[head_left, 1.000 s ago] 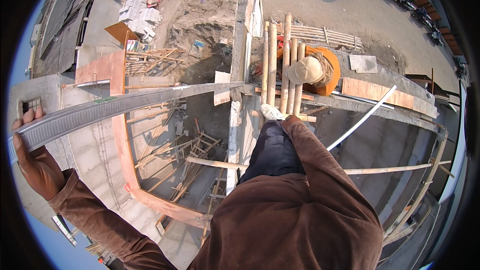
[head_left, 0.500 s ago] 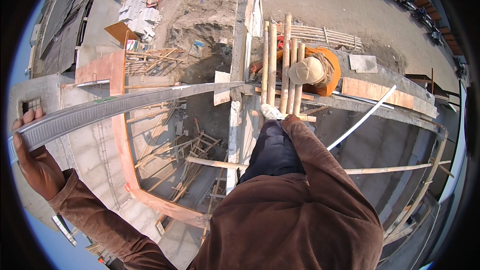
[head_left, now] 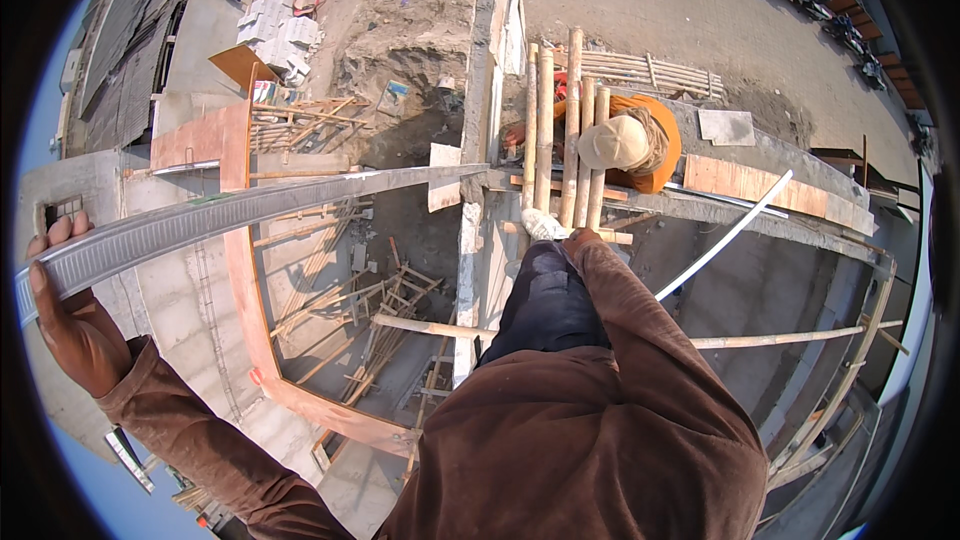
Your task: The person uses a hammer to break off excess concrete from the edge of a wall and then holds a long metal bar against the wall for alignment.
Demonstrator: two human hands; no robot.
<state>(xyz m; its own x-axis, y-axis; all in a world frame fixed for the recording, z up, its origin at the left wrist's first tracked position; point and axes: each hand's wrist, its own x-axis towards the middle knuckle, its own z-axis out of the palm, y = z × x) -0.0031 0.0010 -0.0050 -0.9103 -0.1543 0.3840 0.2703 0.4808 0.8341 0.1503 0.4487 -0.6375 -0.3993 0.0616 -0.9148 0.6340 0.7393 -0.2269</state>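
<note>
One view only, from the head camera, looking straight down from height.

Left hand (head_left: pixel 72 325): closed round the near end of a long grey ribbed metal strip (head_left: pixel 250 208), fingers curled over its top edge, thumb under. The strip runs from my grip at the far left out to the right, its other end reaching the top of the narrow concrete wall (head_left: pixel 470 240) at centre.

Right hand: hidden. My brown sleeve (head_left: pixel 640 340) runs forward and ends near the bamboo poles (head_left: pixel 560 140); something pale shows at its tip, so whether that hand is spread or gripping I cannot tell.

Another worker in an orange top and tan cap (head_left: pixel 625 145) crouches just beyond the poles, right of the strip's far end. A thin white pipe (head_left: pixel 725 235) slants away to the right.

Risks, as I judge them: the strip is long and held at one end only, so it could sag, twist or slide off the wall and drop into the open pit (head_left: pixel 400 270) below. My footing is narrow; a tug on the strip could unbalance me. A swing of its far end could catch the crouching worker.
</note>
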